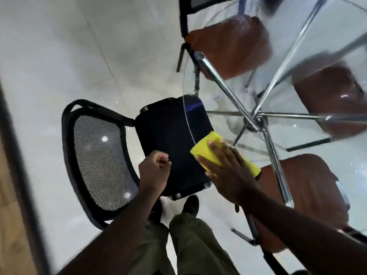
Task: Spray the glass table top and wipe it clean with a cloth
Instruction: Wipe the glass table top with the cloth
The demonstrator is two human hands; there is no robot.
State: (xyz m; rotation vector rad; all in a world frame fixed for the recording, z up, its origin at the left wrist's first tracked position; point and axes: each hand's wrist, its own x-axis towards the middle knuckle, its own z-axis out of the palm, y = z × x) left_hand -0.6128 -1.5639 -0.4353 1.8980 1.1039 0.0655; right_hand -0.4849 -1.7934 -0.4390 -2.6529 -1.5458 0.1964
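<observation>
White tiles show through the round glass table top (224,100); your right hand (228,171) lies flat, fingers straight, pressing the yellow cloth (206,147) at the near rim; your left hand (155,171) is a curled fist holding nothing, over the black chair (170,139). Press evenly; wipe inward in overlapping passes; follow the rim. 3 brown chairs (228,46) and chrome legs (228,92) sit beneath the glass.

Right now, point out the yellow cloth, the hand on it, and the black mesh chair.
yellow cloth (201,150), head view, corner beyond the fingertips.
right hand (228,172), head view, its back.
black mesh chair (99,161), head view, mesh backrest.
</observation>
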